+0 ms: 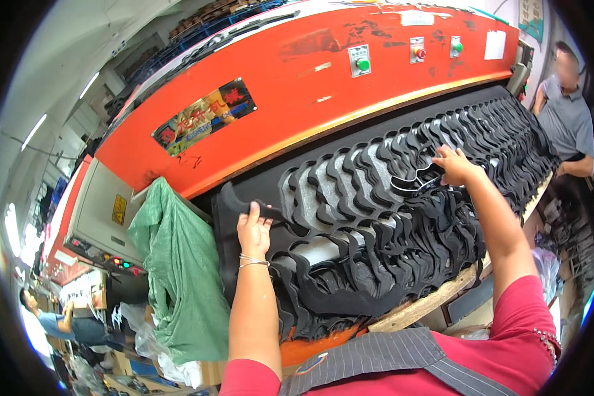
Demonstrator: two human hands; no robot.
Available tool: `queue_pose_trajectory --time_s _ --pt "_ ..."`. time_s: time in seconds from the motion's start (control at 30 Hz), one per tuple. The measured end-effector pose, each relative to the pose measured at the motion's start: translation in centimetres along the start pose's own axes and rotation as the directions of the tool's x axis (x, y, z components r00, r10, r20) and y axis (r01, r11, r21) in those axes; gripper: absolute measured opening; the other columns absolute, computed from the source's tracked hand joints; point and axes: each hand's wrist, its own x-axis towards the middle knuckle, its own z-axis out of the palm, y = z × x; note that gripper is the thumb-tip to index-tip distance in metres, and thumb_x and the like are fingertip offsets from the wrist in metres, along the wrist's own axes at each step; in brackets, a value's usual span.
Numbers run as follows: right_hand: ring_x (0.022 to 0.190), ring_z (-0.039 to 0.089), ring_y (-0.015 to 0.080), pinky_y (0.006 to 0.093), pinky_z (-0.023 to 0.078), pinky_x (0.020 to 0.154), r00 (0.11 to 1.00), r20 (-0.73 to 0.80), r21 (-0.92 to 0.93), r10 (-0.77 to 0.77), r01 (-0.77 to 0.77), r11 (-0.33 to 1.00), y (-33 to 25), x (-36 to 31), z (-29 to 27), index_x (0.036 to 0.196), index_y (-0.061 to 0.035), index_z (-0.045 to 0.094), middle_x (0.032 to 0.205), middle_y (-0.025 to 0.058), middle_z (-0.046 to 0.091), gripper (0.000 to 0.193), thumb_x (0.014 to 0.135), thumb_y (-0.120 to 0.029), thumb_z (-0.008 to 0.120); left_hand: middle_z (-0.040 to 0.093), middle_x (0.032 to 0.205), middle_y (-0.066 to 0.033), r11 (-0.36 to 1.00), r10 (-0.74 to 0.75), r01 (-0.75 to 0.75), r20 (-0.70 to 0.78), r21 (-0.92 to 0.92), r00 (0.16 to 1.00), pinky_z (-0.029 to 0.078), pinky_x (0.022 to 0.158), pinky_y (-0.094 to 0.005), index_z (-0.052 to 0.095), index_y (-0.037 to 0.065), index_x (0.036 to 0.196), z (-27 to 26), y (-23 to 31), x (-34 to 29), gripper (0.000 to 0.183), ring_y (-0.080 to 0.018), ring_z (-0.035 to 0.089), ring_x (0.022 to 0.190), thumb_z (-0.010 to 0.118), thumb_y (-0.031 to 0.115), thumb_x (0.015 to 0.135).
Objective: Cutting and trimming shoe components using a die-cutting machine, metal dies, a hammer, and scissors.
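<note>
My left hand [253,232] pinches a dark, curved cut piece of foam sheet [236,201] between thumb and fingers, above the left end of the black sheet. Over the middle of the sheet, my right hand [454,166] has its fingers curled at the end of a wavy cutting die [412,187] with a bright metal edge. The black foam sheet [257,183] beneath is cut through in rows of wavy strips, and a pale surface shows in the gaps. Tangled black offcuts [376,277] heap along its near side.
A large orange press [297,86] with green and red buttons spans the far side. At left hang a green cloth [175,264] and a grey control box [102,204]. A wooden board [429,300] edges the near side. One person [567,112] stands right, another [72,320] far left.
</note>
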Motion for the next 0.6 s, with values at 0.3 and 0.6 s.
queue_pose_trajectory --time_s 0.3,0.6 --pt "0.115 0.055 0.0336 0.0384 0.044 0.098 0.787 -0.519 0.629 -0.334 0.616 0.474 -28.2 1.5 -1.0 0.127 -0.0065 0.053 0.12 0.0189 0.059 0.062 0.076 -0.033 0.075 0.059 0.091 -0.0028 0.965 0.024 -0.096 0.283 0.242 0.959 0.05 0.076 -0.0315 0.055 0.006 0.1 2.9 0.0 0.9 0.016 -0.0162 0.059 0.081 0.059 0.02 0.094" --pt "0.086 0.059 0.018 0.0333 0.047 0.083 0.955 -0.288 0.939 -0.069 0.295 0.175 -32.9 3.3 4.9 0.102 0.0022 0.06 0.094 0.01 0.065 0.025 0.087 -0.018 0.065 0.063 0.101 -0.0101 0.726 0.239 -0.44 0.405 0.529 0.882 0.044 0.09 -0.0292 0.047 0.0 0.123 -0.9 -4.2 -2.7 0.037 -0.0154 0.058 0.099 0.051 0.028 0.098"
